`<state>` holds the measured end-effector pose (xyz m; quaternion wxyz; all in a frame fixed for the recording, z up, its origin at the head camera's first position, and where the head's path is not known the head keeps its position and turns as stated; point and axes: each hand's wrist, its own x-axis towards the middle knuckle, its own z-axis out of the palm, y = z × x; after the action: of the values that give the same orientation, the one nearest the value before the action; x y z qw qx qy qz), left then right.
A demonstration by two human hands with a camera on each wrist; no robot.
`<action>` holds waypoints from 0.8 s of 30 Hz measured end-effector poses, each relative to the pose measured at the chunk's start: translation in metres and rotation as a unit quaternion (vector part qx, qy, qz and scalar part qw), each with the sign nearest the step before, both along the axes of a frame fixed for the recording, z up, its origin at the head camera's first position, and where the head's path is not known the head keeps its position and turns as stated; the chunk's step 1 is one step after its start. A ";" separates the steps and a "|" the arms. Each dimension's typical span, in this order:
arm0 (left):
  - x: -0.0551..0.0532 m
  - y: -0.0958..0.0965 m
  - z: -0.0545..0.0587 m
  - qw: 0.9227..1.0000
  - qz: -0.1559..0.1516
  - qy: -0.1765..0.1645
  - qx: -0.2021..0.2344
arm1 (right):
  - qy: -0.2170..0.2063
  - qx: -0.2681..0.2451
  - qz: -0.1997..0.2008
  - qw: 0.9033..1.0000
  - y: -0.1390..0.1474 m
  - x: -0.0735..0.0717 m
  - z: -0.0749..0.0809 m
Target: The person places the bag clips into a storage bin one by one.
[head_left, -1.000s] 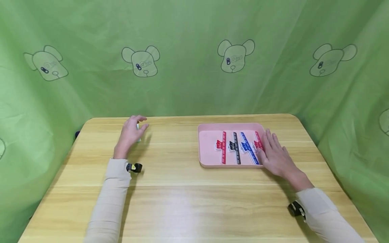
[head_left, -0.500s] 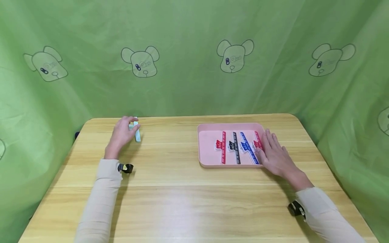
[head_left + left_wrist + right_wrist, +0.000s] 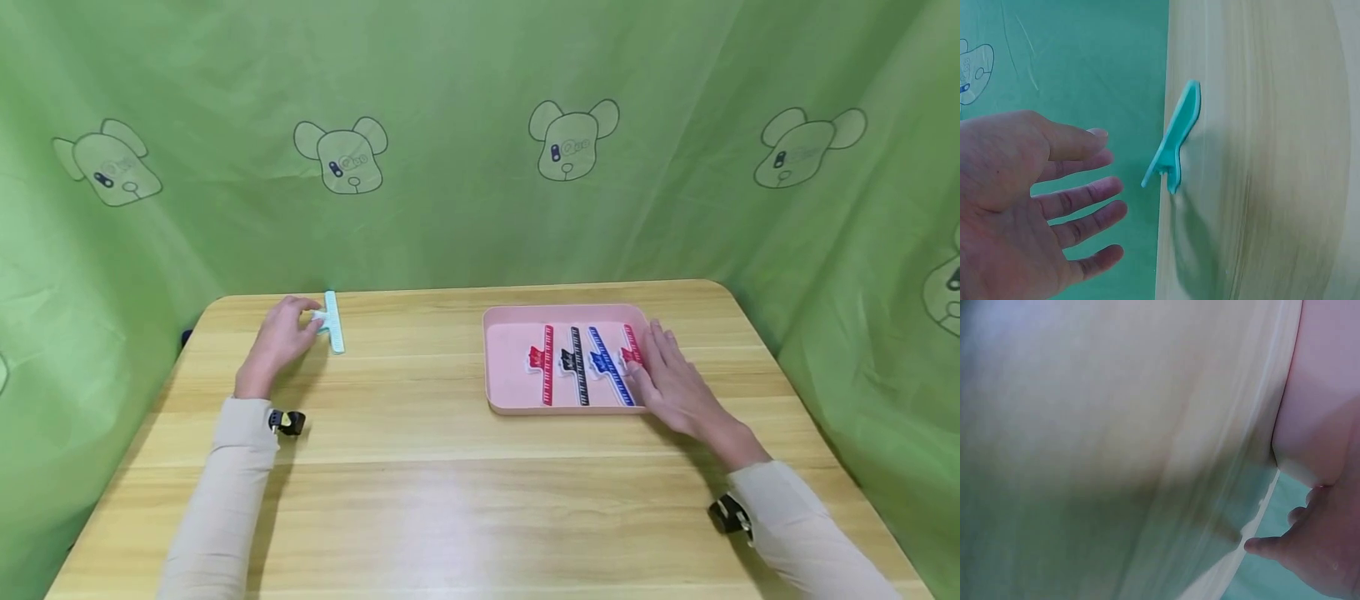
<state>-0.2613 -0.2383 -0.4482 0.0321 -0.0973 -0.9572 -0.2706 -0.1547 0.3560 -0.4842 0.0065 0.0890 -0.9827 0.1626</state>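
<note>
A light teal sealing clip (image 3: 333, 323) stands on the table near its far left edge, its long bar pointing away from me. Left of it is my left hand (image 3: 273, 340), thumb and fingertips close to the clip's handle. In the left wrist view this hand (image 3: 1029, 194) has spread, loosely bent fingers, with a gap between them and the clip (image 3: 1177, 134). My right hand (image 3: 678, 383) rests along the right wall of a pink tray (image 3: 510, 387), fingers extended. Inside the tray lie a red clip (image 3: 547, 375), a black clip (image 3: 577, 367), a blue clip (image 3: 609, 365) and another red clip (image 3: 632, 354), partly behind my thumb.
The wooden table (image 3: 420, 500) has rounded far corners. A green curtain (image 3: 465, 225) with printed bear heads hangs behind it and along both sides. A dark object (image 3: 187, 335) shows just past the table's left edge.
My left hand has moved left, from over the teal clip to beside its handle, uncovering the clip. The right hand stays against the tray. The head view has shifted slightly.
</note>
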 end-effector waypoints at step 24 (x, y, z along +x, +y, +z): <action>-0.016 -0.011 -0.001 0.996 -0.027 -0.078 -0.030 | -0.010 -0.002 -0.002 1.000 0.001 -0.011 0.007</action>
<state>-0.2775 -0.2489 -0.4492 -0.0531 -0.1026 -0.9616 -0.2491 -0.1654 0.3573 -0.4776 -0.0032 0.0856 -0.9824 0.1659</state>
